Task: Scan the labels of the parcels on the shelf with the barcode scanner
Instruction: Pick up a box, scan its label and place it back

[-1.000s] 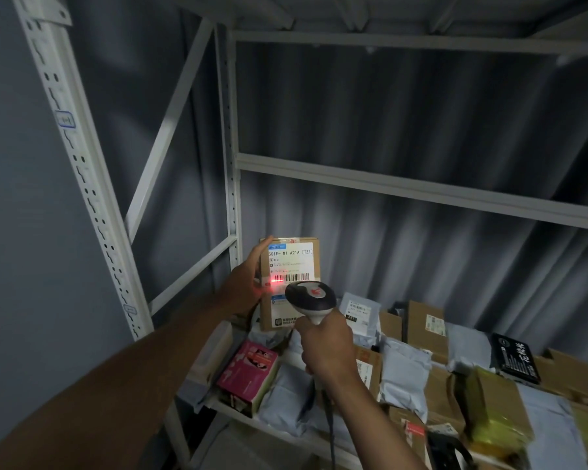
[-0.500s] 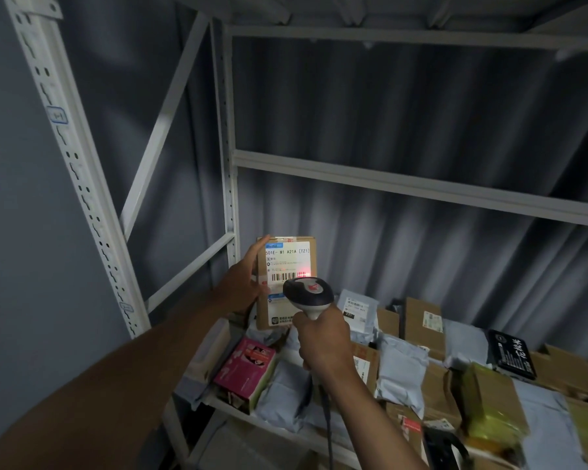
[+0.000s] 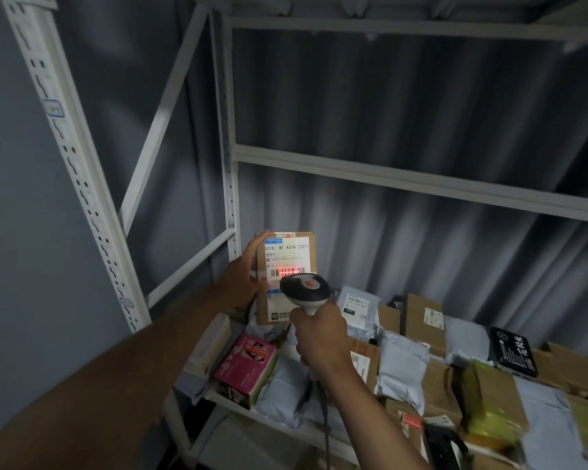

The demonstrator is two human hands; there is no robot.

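Cardboard parcel (image 3: pixel 287 276), brown and rectangular, upright above the left end of the shelf (image 3: pixel 286 427), its white paper label (image 3: pixel 287 257) facing the camera. Left hand (image 3: pixel 243 283) clasped on the parcel's left edge, fingers reaching up along the side to the top corner, thumb on the front face. Red scan light glowing across the black barcode (image 3: pixel 287 271) in the lower part of the label.

Barcode scanner (image 3: pixel 304 291) just in front of the parcel's lower half: rounded dark head with a glossy curve, a red mark on top, pale neck below. Right hand (image 3: pixel 323 339) wrapped tight around the scanner's handle, dark cable (image 3: pixel 325 425) hanging from beneath the wrist.

Below, heaped on the shelf: a pink printed carton (image 3: pixel 246 366) tilted near the front left; soft grey plastic mailers (image 3: pixel 401 366), crinkled and puffy; more brown boxes (image 3: pixel 423 317) with small white labels; a flat black packet (image 3: pixel 513 351) with white lettering; a box (image 3: pixel 491 400) bound in yellowish tape at the right.

White metal uprights (image 3: pixel 78 171), punched with slots, slanting brace between them. Behind, grey corrugated wall (image 3: pixel 404 103), ribbed.
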